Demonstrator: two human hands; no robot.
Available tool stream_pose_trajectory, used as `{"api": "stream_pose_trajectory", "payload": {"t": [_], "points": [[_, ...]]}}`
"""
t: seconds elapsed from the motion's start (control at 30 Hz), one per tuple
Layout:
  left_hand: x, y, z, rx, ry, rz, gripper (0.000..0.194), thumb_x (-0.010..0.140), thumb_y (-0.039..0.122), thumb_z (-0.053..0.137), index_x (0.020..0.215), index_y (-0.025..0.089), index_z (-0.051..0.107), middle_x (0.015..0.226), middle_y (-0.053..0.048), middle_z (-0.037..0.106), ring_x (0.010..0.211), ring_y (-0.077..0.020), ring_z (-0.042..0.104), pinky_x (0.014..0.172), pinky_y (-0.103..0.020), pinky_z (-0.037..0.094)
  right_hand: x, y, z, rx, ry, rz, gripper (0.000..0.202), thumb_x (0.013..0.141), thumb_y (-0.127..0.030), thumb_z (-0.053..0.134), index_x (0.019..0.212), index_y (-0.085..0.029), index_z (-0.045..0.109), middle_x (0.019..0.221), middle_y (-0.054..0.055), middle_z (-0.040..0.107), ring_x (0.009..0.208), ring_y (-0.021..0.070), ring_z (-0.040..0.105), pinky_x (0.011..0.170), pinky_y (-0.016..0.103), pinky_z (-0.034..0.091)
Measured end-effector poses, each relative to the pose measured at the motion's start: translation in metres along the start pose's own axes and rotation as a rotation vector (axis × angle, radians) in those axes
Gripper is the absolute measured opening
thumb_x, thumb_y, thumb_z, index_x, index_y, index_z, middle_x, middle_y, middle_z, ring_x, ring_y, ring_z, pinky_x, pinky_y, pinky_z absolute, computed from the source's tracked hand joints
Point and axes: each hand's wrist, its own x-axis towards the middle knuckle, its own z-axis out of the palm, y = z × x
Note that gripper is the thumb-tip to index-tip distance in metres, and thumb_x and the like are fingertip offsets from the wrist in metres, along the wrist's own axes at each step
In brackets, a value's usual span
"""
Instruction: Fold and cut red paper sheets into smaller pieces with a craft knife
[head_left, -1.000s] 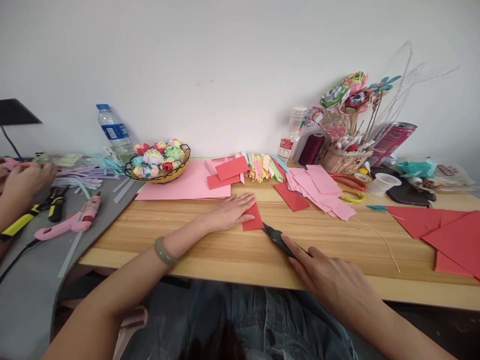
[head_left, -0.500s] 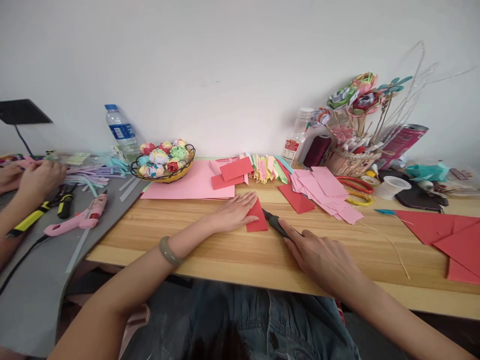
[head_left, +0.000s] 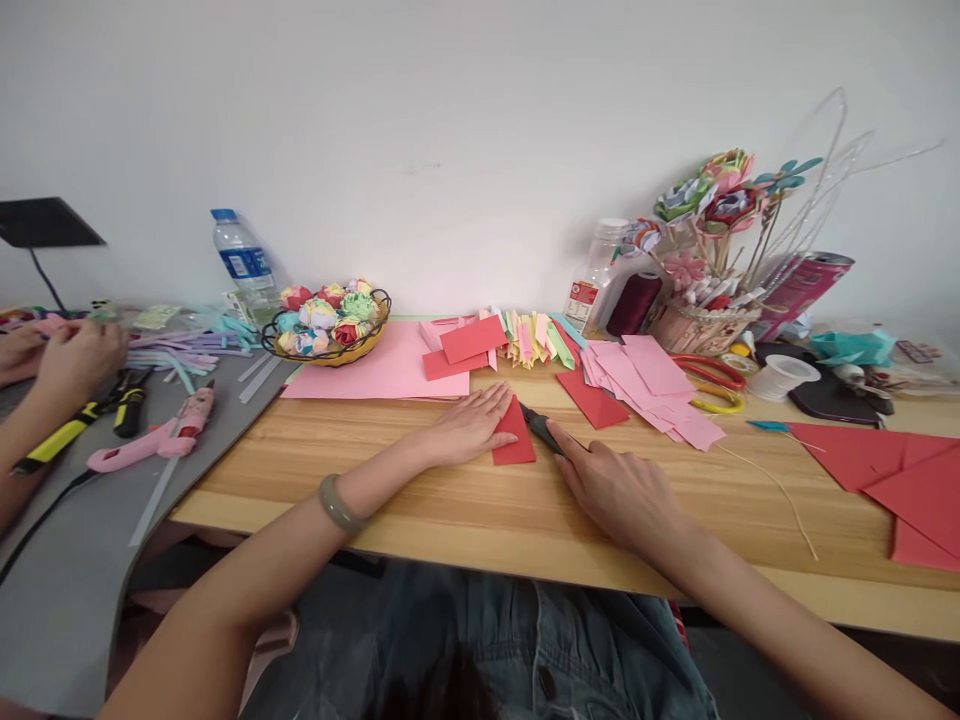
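Note:
My left hand (head_left: 472,425) lies flat on a small red paper (head_left: 515,446), pressing it to the wooden table (head_left: 337,480), its fingers stretched out. My right hand (head_left: 611,485) is wrapped round a dark-handled cutter (head_left: 541,430), whose tip is at the paper's upper right edge. Behind my left hand, two red paper pieces (head_left: 474,340) rest on a large pink sheet (head_left: 390,372). Another red piece (head_left: 594,400) and a pile of pink pieces (head_left: 649,385) lie beyond my right hand.
A basket of paper flowers (head_left: 330,325) and a bottle (head_left: 244,262) stand at the back left. At far left, another person's hands (head_left: 79,360) are above a grey mat with a pink glue gun (head_left: 154,440). Scissors (head_left: 712,380) and large red sheets (head_left: 900,480) lie right.
My right hand has moved slightly left and up with the cutter, so its tip is now closer to the red paper's edge. My left hand has hardly moved.

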Motion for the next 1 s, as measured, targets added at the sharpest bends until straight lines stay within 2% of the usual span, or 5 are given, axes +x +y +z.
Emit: {"api": "stream_pose_trajectory", "payload": {"t": [0.37,0.5,0.63,0.8,1.0], "points": [[0.002,-0.003,0.005,-0.014,0.038,0.022,0.072,0.091,0.054,0.019,0.143,0.008,0.005,0.150,-0.013,0.001,0.138,-0.0205,0.000,0.111,-0.036,0.008,0.009,-0.002,0.005,0.021,0.087,0.041,0.048,0.093,-0.031,0.029,0.139,-0.019,0.031,0.086,0.012,0.068,0.070,0.0242,0.066,0.054,0.029,0.044],[0.002,-0.007,0.007,-0.018,0.050,0.047,0.072,0.091,0.057,0.018,0.143,0.009,0.006,0.150,-0.013,0.001,0.138,-0.0199,0.001,0.111,-0.036,0.008,0.007,0.011,0.006,0.045,0.101,0.099,0.048,0.093,-0.033,0.029,0.140,-0.021,0.029,0.088,0.011,0.067,0.069,0.0244,0.066,0.052,0.030,0.043],[0.001,-0.006,0.009,-0.016,0.051,0.034,0.070,0.091,0.055,0.015,0.143,0.009,0.007,0.150,-0.012,0.001,0.138,-0.0204,0.002,0.111,-0.037,0.008,-0.010,0.033,-0.001,0.135,0.220,0.191,0.048,0.093,-0.038,0.028,0.140,-0.028,0.028,0.098,0.008,0.067,0.072,0.0237,0.065,0.052,0.030,0.043],[0.020,0.024,0.012,-0.007,0.082,0.062,0.070,0.091,0.053,0.010,0.143,0.007,0.007,0.150,-0.010,0.002,0.139,-0.0197,0.002,0.112,-0.038,0.008,-0.030,0.059,-0.006,0.215,0.374,0.341,0.050,0.092,-0.045,0.026,0.139,-0.030,0.031,0.108,0.008,0.065,0.068,0.0254,0.064,0.047,0.032,0.040],[0.069,0.066,0.011,-0.039,0.144,-0.171,0.074,0.090,0.052,0.014,0.142,0.001,0.006,0.150,-0.014,-0.004,0.138,-0.0240,-0.007,0.112,-0.044,0.006,-0.039,0.073,-0.002,0.259,0.406,0.372,0.054,0.090,-0.048,0.025,0.139,-0.026,0.032,0.109,0.010,0.065,0.074,0.0285,0.063,0.048,0.034,0.042]]}}
